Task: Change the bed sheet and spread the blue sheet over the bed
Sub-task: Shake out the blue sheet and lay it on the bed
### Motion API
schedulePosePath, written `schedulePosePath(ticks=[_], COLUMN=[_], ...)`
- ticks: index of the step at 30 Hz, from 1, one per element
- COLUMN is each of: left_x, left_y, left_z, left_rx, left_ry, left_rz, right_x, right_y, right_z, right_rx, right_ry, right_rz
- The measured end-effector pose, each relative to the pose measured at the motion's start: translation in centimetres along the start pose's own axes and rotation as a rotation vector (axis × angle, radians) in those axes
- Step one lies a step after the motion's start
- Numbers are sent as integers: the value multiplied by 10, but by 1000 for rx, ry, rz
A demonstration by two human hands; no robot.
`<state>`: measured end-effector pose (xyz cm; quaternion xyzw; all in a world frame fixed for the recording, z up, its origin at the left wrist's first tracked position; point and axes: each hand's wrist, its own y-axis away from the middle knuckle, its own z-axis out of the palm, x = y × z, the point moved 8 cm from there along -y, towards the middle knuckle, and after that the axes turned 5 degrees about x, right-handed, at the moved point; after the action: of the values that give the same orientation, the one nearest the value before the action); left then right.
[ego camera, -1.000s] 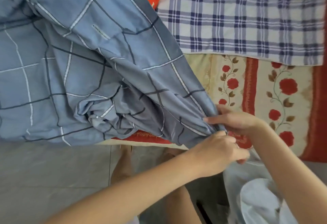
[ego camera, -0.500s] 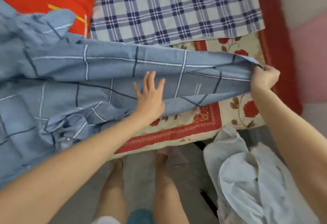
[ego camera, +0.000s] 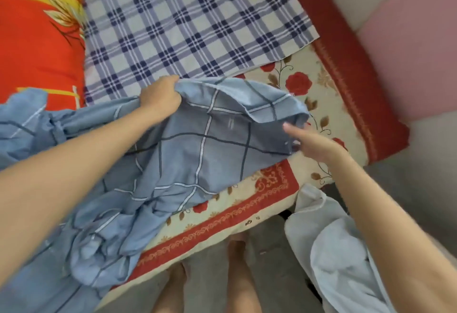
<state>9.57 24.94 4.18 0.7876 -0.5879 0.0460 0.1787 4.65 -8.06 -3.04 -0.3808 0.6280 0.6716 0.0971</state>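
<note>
Your left hand (ego camera: 160, 95) went from lying flat to fisting the far edge of the blue sheet (ego camera: 202, 144). Your right hand (ego camera: 314, 145) dropped its raised corner hold; its fingers looked straight at the corner, too blurred to tell if they pinched it. The sheet lay bunched on the near-left of the bed (ego camera: 309, 85), so most spreading remained.

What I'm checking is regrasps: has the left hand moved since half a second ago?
Yes. The left hand moved away from the person, to the plaid cloth, and grips the sheet.
</note>
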Motion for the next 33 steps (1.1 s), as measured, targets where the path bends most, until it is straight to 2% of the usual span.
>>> schedulePosePath(ticks=[1,2,3,7,8,9,10,11,13,14,15,18,20,22,25,27,29,31,32,33], left_x=[2,2,2,-5,-6,-8,-11,-14,-19,-20,-20,-24,-16,4,49,83,106,126,135,142], left_y=[-5,-11,-18,-40,-46,-51,-55,-58,-63,-63,-62,-50,-35,-24,-17,-20,-36,-54,-63,-69], left_z=[-8,-16,-21,-43,-47,-52,-57,-64,-76,-83,-91,-105,-109,-101,-83,-78,-81,-81,-81,-80], left_rx=[-4,-14,-32,-1,23,45,61,86,149,177,199,267,288,237,152,165,219,273,295,308], left_ry=[50,93,127,196,196,188,174,172,208,235,256,279,252,222,147,141,187,227,229,221], left_rz=[19,41,53,17,-7,-35,-63,-91,-130,-139,-145,-134,-95,-25,51,118,139,177,204,218], right_x=[21,39,50,28,15,0,-13,-22,-36,-45,-59,-110,-119,-96,-66,-45,-34,-4,17,35], right_y=[-5,-15,-27,-50,-46,-40,-35,-31,-21,-3,19,89,133,142,126,116,120,118,112,106], right_z=[14,26,33,40,41,44,45,45,48,44,37,14,-3,-30,-84,-109,-125,-139,-148,-152], right_rx=[-100,-126,-76,443,520,533,511,470,355,294,225,-40,-139,11,450,719,958,1126,1160,1144], right_ry=[71,163,253,604,682,651,456,162,-439,-567,-605,-709,-629,-461,-361,-334,-115,133,116,-86], right_rz=[15,-1,-35,-200,-254,-311,-315,-269,-11,41,53,-73,-119,-84,-178,-258,-318,-227,-162,-90])
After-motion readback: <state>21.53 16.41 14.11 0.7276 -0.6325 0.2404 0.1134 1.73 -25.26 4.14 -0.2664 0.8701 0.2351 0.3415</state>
